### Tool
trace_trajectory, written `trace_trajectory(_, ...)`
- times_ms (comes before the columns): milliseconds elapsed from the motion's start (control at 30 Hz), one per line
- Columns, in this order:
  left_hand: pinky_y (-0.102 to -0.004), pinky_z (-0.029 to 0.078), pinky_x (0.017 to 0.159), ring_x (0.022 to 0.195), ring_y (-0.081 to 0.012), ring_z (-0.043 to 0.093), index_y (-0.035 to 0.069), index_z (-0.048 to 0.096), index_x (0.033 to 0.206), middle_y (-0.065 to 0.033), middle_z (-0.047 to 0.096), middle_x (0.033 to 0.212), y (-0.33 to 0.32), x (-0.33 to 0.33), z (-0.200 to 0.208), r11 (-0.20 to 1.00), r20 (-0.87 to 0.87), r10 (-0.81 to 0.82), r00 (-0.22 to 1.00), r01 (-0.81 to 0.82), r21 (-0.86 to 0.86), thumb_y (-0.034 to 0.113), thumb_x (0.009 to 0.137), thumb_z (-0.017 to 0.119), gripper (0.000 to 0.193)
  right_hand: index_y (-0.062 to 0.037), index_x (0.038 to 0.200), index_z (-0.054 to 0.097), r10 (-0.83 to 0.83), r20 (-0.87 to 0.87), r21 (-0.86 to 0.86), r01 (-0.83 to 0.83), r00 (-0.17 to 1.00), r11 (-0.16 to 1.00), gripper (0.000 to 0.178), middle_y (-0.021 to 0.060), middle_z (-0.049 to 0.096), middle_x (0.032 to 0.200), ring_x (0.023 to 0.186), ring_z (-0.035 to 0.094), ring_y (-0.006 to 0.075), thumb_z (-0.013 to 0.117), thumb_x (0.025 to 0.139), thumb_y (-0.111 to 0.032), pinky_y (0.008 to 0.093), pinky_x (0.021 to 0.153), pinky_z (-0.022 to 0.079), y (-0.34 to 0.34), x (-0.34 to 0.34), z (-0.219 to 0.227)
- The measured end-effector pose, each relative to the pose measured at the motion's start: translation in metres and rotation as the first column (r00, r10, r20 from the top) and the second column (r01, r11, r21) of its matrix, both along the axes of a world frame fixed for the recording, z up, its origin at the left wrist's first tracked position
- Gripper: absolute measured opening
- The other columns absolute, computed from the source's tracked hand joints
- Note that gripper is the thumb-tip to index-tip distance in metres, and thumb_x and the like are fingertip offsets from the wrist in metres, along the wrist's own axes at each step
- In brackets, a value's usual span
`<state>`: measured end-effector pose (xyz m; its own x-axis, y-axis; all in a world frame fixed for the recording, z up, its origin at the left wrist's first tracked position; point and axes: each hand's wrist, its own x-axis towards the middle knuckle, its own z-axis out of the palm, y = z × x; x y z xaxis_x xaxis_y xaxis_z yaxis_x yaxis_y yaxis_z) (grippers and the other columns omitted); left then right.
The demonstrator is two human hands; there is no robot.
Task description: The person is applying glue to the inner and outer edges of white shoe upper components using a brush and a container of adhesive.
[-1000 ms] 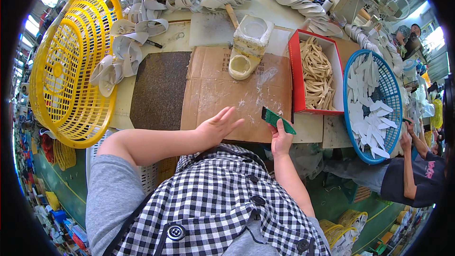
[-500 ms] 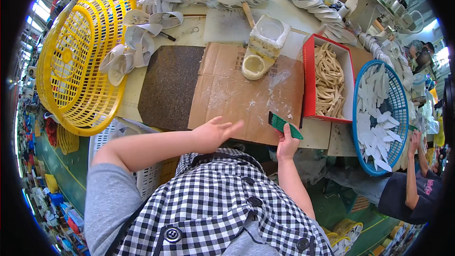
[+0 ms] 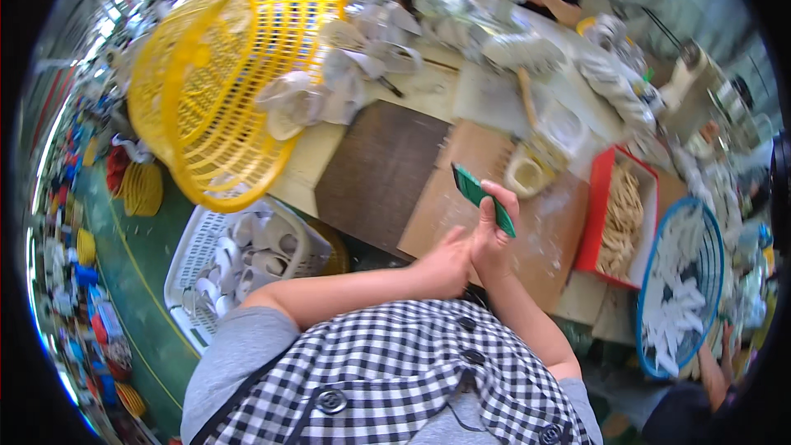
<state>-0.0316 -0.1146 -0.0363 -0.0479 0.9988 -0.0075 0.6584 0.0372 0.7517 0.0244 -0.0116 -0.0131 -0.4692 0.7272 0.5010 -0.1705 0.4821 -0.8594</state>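
Note:
My right hand (image 3: 493, 235) is closed round a flat green plastic hand tool with a black edge (image 3: 475, 193), held up over the cardboard sheet (image 3: 441, 214). Against the right wrist lies my left hand (image 3: 445, 268), its fingers smeared by motion and partly hidden, so I cannot make out anything in it. Beyond the hands, a crusted cream-coloured pot (image 3: 527, 173) stands on the cardboard with a wooden handle (image 3: 526, 97) rising behind it. A dark brown board (image 3: 379, 173) lies left of the cardboard.
A big yellow basket (image 3: 177, 115) leans at the left, above a white basket (image 3: 183, 305) of curved white pieces. To the right are a red box (image 3: 595, 222) of tan strips and a blue basket (image 3: 715, 272) of white pieces. Another person's arm (image 3: 556, 4) shows at the back.
My right hand has lifted the green tool away from the table's front edge. My left hand has moved right to the right wrist. The view has turned, showing more of the left side.

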Motion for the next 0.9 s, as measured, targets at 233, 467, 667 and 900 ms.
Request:
trace_trajectory(233,-0.0532,0.014,0.112,0.119,-0.0362,0.046,-0.006,0.037,0.130,-0.0253,0.052,0.121,-0.039,-0.040,0.027,0.969,0.125,0.158,0.979,-0.179,0.173,0.003,0.071,0.053,0.061,-0.0037,0.103,0.057,0.144,-0.005,0.138,-0.142,0.990,0.980,0.013,0.0103,0.058,0.098,0.093,0.056,0.0207,0.050,0.093,-0.004,0.0303,0.080,0.045,-0.013,-0.057,0.019)
trace_trajectory(467,-0.0404,0.017,0.113,0.134,-0.0269,0.035,0.003,0.004,0.148,-0.0187,0.031,0.146,-0.065,-0.082,0.044,0.847,0.619,-0.049,0.784,-0.296,0.442,0.007,0.084,0.050,0.079,-0.0038,0.106,0.056,0.095,-0.004,-0.008,-0.095,0.995,0.995,0.014,0.0079,0.057,0.104,0.098,0.053,0.0170,0.048,0.096,-0.010,0.0290,0.087,0.041,0.000,-0.092,0.007)
trace_trajectory(667,-0.0301,0.031,0.104,0.122,-0.0200,0.046,0.004,0.026,0.142,-0.0104,0.044,0.136,-0.032,-0.100,0.026,0.941,0.990,0.106,-0.089,-0.312,-0.129,0.034,0.100,0.033,0.052,-0.0035,0.107,0.056,0.127,0.025,0.218,-0.129,0.992,0.967,0.016,0.0117,0.057,0.104,0.098,0.054,0.0223,0.049,0.093,-0.005,0.0331,0.086,0.043,-0.053,-0.116,0.039)
trace_trajectory(900,-0.0406,0.023,0.109,0.131,-0.0166,0.035,0.009,0.031,0.142,-0.0040,0.035,0.144,-0.032,-0.115,0.038,0.891,0.893,0.451,0.009,0.051,-0.450,0.040,0.102,0.027,0.051,-0.0031,0.105,0.057,0.109,0.066,0.475,-0.128,0.992,0.870,0.018,0.0160,0.058,0.102,0.092,0.057,0.0276,0.051,0.088,0.001,0.0359,0.080,0.047,-0.004,-0.107,-0.006)
